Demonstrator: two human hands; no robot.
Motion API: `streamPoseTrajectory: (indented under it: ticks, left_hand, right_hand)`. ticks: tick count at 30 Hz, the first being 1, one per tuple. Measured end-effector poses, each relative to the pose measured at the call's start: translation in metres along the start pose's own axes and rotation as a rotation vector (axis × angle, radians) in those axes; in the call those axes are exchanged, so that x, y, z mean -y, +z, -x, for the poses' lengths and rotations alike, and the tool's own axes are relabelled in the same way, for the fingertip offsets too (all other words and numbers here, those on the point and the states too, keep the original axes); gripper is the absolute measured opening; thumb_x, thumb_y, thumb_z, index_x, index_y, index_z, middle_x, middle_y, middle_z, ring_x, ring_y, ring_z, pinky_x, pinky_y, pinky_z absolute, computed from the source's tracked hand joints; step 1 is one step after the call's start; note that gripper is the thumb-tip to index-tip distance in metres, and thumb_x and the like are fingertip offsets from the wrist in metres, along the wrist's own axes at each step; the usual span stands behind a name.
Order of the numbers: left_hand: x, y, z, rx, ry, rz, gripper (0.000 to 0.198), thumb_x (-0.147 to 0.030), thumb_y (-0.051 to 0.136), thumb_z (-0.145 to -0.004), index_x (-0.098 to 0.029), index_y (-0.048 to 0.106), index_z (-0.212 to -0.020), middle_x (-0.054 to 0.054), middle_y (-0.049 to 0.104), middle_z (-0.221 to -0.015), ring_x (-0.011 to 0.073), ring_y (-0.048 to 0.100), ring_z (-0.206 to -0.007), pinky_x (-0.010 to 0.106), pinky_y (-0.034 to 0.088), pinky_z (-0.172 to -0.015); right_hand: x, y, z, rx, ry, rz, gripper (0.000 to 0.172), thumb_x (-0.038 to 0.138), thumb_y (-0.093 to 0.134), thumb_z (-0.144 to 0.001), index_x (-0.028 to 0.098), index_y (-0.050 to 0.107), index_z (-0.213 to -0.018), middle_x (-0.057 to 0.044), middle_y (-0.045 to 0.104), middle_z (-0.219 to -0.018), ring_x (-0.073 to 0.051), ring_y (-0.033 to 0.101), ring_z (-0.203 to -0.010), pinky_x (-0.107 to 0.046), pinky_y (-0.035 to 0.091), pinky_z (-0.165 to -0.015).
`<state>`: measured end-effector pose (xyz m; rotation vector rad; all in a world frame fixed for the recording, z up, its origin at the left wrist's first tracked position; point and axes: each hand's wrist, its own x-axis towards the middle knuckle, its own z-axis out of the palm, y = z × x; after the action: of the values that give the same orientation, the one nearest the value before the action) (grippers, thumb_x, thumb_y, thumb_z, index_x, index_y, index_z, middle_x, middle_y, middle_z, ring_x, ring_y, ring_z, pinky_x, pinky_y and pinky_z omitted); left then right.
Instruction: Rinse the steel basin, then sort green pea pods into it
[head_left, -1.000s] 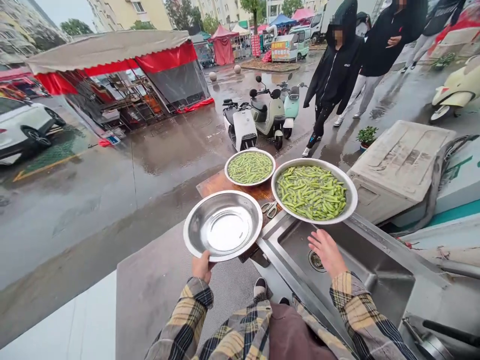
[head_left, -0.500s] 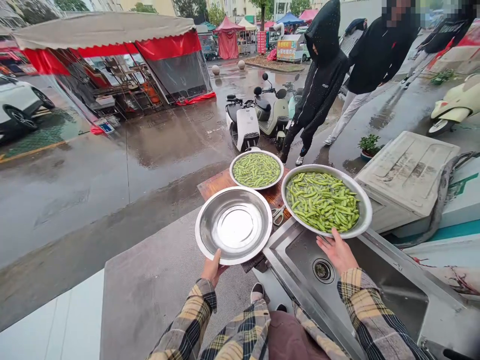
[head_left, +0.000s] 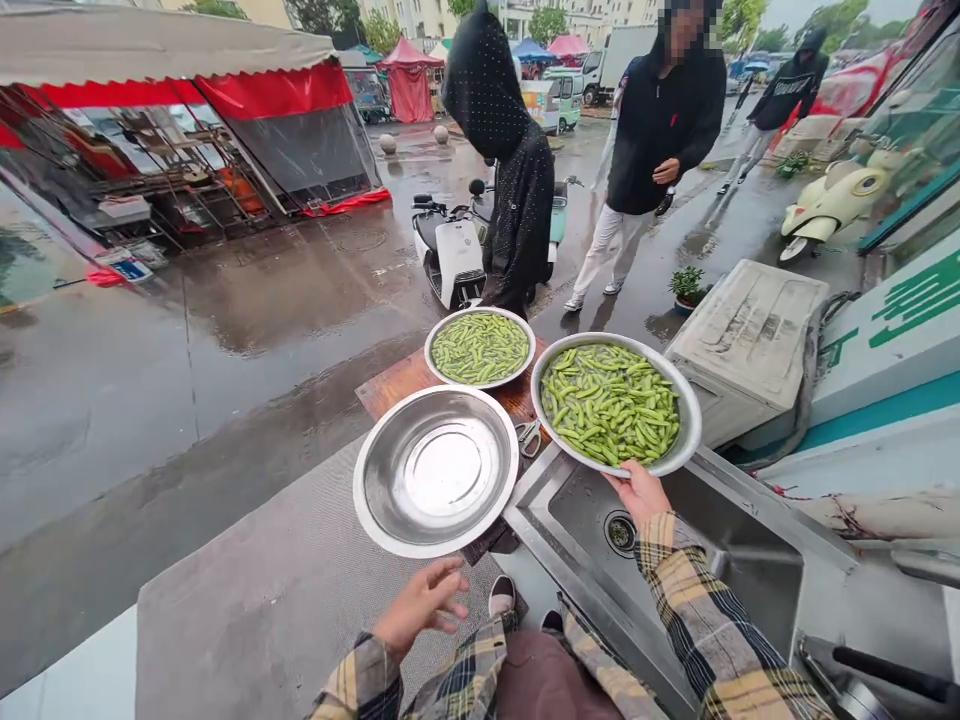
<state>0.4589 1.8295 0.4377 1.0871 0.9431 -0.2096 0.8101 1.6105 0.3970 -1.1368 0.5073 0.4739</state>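
An empty steel basin [head_left: 436, 469] rests on the edge of a wooden board [head_left: 390, 384]. My left hand [head_left: 421, 605] hovers just below it, fingers apart, holding nothing. My right hand [head_left: 637, 490] grips the near rim of a steel basin of green bean pods [head_left: 610, 402], which sits over the far end of a steel sink [head_left: 720, 530]. A smaller basin of green pods [head_left: 480, 347] stands behind on the board. Scissors [head_left: 529, 436] lie between the basins.
Two people in dark hooded tops [head_left: 504, 150] [head_left: 656, 120] stand close beyond the board on wet pavement. Scooters [head_left: 448, 250] are parked behind them. A pale flat crate [head_left: 746, 325] lies to the right, with a small potted plant [head_left: 687, 285] beside it. A grey mat [head_left: 255, 610] covers the near ground.
My left hand let go of the empty basin and drew back below it. My right hand moved up and took the rim of the big pod basin. The hooded person walked closer.
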Motion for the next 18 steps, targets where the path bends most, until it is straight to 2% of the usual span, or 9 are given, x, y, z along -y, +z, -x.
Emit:
streamPoseTrajectory:
  ticks: [3, 6, 8, 11, 13, 14, 16, 18]
  left_hand:
    - [-0.047, 0.019, -0.019, -0.077, 0.164, -0.065, 0.057, -0.046, 0.076, -0.069, -0.016, 0.062, -0.116, 0.012, 0.067, -0.099, 0.0211, 0.069, -0.073, 0.031, 0.055, -0.058]
    - [-0.105, 0.048, -0.062, -0.186, 0.385, -0.170, 0.050, -0.037, 0.075, -0.070, -0.016, 0.064, -0.114, 0.009, 0.066, -0.095, 0.0199, 0.067, -0.073, 0.030, 0.053, -0.060]
    - [-0.142, 0.074, -0.097, -0.251, 0.531, -0.255, 0.049, -0.030, 0.076, -0.068, -0.015, 0.065, -0.114, 0.009, 0.066, -0.097, 0.0187, 0.065, -0.077, 0.032, 0.052, -0.072]
    - [-0.187, 0.115, -0.149, -0.315, 0.664, -0.332, 0.056, -0.022, 0.079, -0.063, -0.012, 0.062, -0.116, 0.015, 0.065, -0.109, 0.0252, 0.062, -0.098, 0.037, 0.045, -0.092]
    - [-0.208, 0.136, -0.176, -0.354, 0.698, -0.442, 0.053, -0.021, 0.079, -0.062, -0.011, 0.063, -0.112, 0.017, 0.065, -0.112, 0.0288, 0.058, -0.109, 0.037, 0.042, -0.096]
    - [-0.215, 0.143, -0.186, -0.376, 0.691, -0.487, 0.047, -0.023, 0.077, -0.064, -0.011, 0.064, -0.106, 0.017, 0.067, -0.108, 0.0292, 0.058, -0.108, 0.036, 0.042, -0.094]
    - [-0.223, 0.150, -0.201, -0.413, 0.663, -0.547, 0.030, -0.030, 0.072, -0.070, -0.011, 0.065, -0.092, 0.015, 0.068, -0.094, 0.0285, 0.060, -0.098, 0.036, 0.043, -0.087]
    - [-0.224, 0.149, -0.208, -0.453, 0.637, -0.570, 0.023, -0.036, 0.064, -0.077, -0.013, 0.062, -0.077, 0.012, 0.065, -0.081, 0.0265, 0.060, -0.087, 0.035, 0.043, -0.080]
  right_hand:
    - [-0.005, -0.002, 0.008, -0.028, 0.025, -0.004, 0.033, 0.017, 0.072, -0.060, 0.021, 0.057, -0.089, 0.001, 0.069, -0.081, -0.023, 0.069, -0.086, -0.038, 0.063, -0.075]
    - [-0.010, -0.007, 0.017, -0.046, 0.034, -0.018, 0.034, 0.016, 0.071, -0.057, 0.023, 0.057, -0.088, 0.003, 0.069, -0.075, -0.022, 0.069, -0.081, -0.034, 0.063, -0.071]
    - [-0.014, -0.011, 0.024, -0.049, 0.033, -0.033, 0.034, 0.014, 0.069, -0.056, 0.023, 0.057, -0.087, 0.004, 0.068, -0.073, -0.020, 0.069, -0.079, -0.032, 0.062, -0.069]
    - [-0.019, -0.019, 0.036, -0.042, 0.032, -0.049, 0.035, 0.013, 0.068, -0.055, 0.022, 0.057, -0.087, 0.004, 0.068, -0.071, -0.019, 0.068, -0.077, -0.030, 0.060, -0.068]
    - [-0.024, -0.025, 0.045, -0.039, 0.036, -0.055, 0.035, 0.013, 0.069, -0.054, 0.021, 0.059, -0.086, 0.004, 0.068, -0.071, -0.020, 0.068, -0.076, -0.030, 0.059, -0.067]
    - [-0.026, -0.029, 0.050, -0.041, 0.040, -0.059, 0.036, 0.013, 0.070, -0.053, 0.020, 0.059, -0.086, 0.003, 0.068, -0.071, -0.020, 0.068, -0.076, -0.030, 0.059, -0.067]
    - [-0.030, -0.036, 0.061, -0.045, 0.037, -0.065, 0.039, 0.013, 0.070, -0.052, 0.019, 0.061, -0.089, 0.002, 0.070, -0.073, -0.019, 0.068, -0.073, -0.029, 0.058, -0.065]
    - [-0.035, -0.044, 0.073, -0.054, 0.020, -0.063, 0.043, 0.013, 0.070, -0.051, 0.019, 0.062, -0.093, 0.002, 0.071, -0.075, -0.019, 0.068, -0.071, -0.028, 0.057, -0.063]
